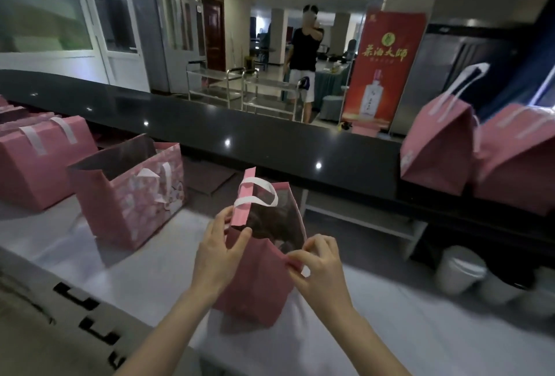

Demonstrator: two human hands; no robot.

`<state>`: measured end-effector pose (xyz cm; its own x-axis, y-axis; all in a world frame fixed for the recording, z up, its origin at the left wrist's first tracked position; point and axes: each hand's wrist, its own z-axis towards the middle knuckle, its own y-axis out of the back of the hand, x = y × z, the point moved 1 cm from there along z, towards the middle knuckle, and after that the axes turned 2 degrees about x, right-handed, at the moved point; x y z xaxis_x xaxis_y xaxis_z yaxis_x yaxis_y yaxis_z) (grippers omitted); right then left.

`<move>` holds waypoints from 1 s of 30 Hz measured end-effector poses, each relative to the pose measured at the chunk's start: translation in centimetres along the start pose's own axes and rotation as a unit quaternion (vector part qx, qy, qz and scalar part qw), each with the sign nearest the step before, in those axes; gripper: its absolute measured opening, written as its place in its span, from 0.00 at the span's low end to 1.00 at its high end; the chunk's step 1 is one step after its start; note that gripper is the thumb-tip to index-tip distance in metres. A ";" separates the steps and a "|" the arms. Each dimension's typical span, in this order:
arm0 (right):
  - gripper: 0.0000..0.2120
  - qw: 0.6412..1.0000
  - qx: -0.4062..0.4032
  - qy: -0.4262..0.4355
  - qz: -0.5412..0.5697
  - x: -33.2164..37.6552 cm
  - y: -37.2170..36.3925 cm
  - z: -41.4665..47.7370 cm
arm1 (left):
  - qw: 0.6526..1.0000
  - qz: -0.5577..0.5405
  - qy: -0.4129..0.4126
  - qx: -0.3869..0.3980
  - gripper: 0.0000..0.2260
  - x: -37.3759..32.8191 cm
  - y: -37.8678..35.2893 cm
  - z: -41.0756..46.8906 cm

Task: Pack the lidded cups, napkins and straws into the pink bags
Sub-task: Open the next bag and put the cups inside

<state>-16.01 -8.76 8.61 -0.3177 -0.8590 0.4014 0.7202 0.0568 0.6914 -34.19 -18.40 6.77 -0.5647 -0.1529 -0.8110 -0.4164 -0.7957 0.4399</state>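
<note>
Five pink bags countable: a right pair [438, 150] up on the black counter [270, 141], a closed bag [36, 171] and an open patterned bag [129, 201] on the white table [150, 279] at left, and the middle bag [258, 282] standing open there. Left hand [219, 252] pinches its left rim, right hand [318, 267] pinches the right corner, fingers curled on paper; inside is dark, contents unreadable

red banner [384, 66] stands beyond the black counter [270, 141].

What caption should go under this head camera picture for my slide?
Left hand and right hand pinch the rim of a pink bag on the white table, other pink bags nearby.
</note>
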 end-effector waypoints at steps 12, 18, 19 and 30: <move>0.11 0.989 -0.088 -0.074 -0.089 -9.9 17.0 -12.7 | 0.987 -0.081 -0.051 0.128 0.22 -12.6 -14.5 -11.4; 0.09 0.981 -0.089 -0.110 -0.129 -14.5 21.6 -15.2 | 0.975 -0.100 -0.074 0.187 0.28 -16.4 -20.2 -12.4; 0.09 0.980 -0.089 -0.115 -0.138 -15.2 22.2 -15.4 | 0.972 -0.106 -0.079 0.194 0.30 -16.9 -21.1 -12.4; 0.08 0.977 -0.071 -0.148 -0.138 -20.2 27.3 -18.0 | 0.965 -0.152 -0.068 0.203 0.33 -20.7 -27.0 -14.7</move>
<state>21.13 1.03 8.54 -0.6605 -0.6459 0.3827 0.6538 -0.2443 0.7161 -0.83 -2.33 5.99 -0.4500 0.1516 -0.8801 -0.8066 -0.4921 0.3276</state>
